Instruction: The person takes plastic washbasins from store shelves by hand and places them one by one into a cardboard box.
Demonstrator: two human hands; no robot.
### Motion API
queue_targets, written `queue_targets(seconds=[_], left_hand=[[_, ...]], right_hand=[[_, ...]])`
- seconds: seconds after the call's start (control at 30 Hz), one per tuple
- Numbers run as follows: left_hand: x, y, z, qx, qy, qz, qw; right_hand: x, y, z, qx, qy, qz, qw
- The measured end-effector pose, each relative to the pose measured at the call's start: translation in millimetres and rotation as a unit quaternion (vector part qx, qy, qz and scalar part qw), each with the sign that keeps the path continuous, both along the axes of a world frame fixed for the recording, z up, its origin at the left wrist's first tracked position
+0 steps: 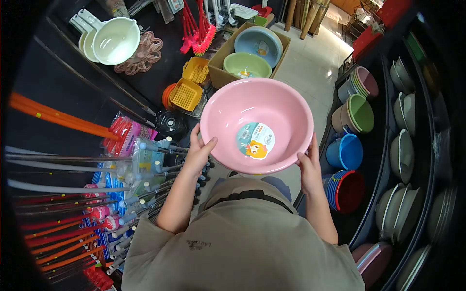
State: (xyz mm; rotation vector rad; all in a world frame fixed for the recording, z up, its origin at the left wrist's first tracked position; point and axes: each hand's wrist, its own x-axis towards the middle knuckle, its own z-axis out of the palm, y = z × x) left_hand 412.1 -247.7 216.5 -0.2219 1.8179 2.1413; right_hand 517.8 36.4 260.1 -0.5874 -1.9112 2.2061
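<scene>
A pink plastic basin (291, 116) is held out in front of my body, its open top facing me. Inside, on its bottom, is a round sticker (255, 140) with a cartoon girl. My left hand (198, 153) grips the basin's lower left rim, thumb over the edge. On the lower right rim, my right hand (309, 165) holds it the same way, with the other fingers partly hidden behind the wall. Just beyond the basin stands a cardboard box (221, 75) with a green basin (247, 62) and a blue basin (257, 43) in it.
Long-handled mops and brooms (73, 208) crowd the left side. Yellow baskets (186, 94) lie near the box. Along the right, shelves hold a blue bucket (345, 151), a red bucket (350, 191) and stacked basins (402, 155). A tiled aisle floor (303, 72) runs ahead.
</scene>
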Motion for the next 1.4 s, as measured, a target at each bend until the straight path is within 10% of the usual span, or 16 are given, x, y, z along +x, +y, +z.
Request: queue_targets(seconds=[1.4], left_hand=[[-283.8,131.1,-65.7,-0.141,-0.169,0.066,0.973]], right_hand=[[-337.5,140.9,-81.6,-0.130,-0.127,0.157,0.971]])
